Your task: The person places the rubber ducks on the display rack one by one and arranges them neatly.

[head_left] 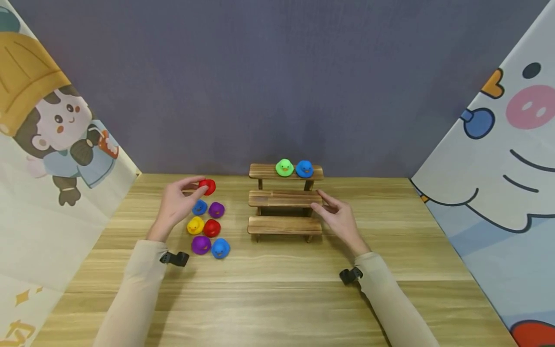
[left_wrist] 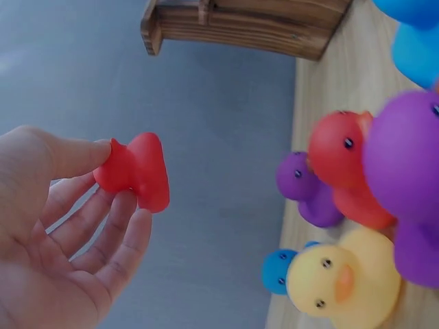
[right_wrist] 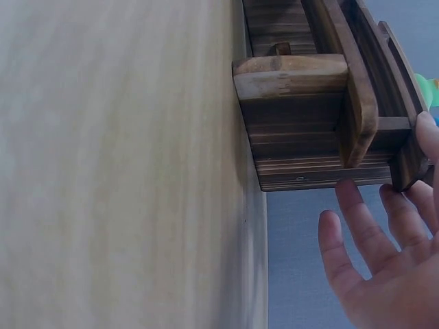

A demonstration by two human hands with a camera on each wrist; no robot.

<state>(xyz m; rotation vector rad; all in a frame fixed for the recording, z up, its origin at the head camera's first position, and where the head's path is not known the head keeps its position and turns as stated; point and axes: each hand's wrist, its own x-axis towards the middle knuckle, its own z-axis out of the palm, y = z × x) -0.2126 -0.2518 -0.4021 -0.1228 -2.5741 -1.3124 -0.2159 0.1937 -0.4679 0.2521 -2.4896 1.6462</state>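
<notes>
My left hand (head_left: pixel 175 201) pinches a red rubber duck (left_wrist: pixel 140 171) between thumb and fingertips, raised off the table. Beside and below it sit several rubber ducks: a yellow duck (head_left: pixel 195 225), a red duck (head_left: pixel 212 228), and purple and blue ones, such as a purple duck (head_left: pixel 201 245) and a blue duck (head_left: pixel 220 248). A three-tier wooden stand (head_left: pixel 284 225) is in the middle. My right hand (head_left: pixel 340 219) holds the right end of its middle tier, thumb on one side and fingers on the other. On the top tier are a green duck (head_left: pixel 284 167) and a blue duck (head_left: pixel 305 168).
The stand and ducks are on a wood-grain table (head_left: pixel 277 299). A grey-blue fabric wall (head_left: pixel 277 86) rises behind it. Printed cartoon panels flank both sides, the left panel (head_left: pixel 26 217) and the right panel (head_left: pixel 490 159).
</notes>
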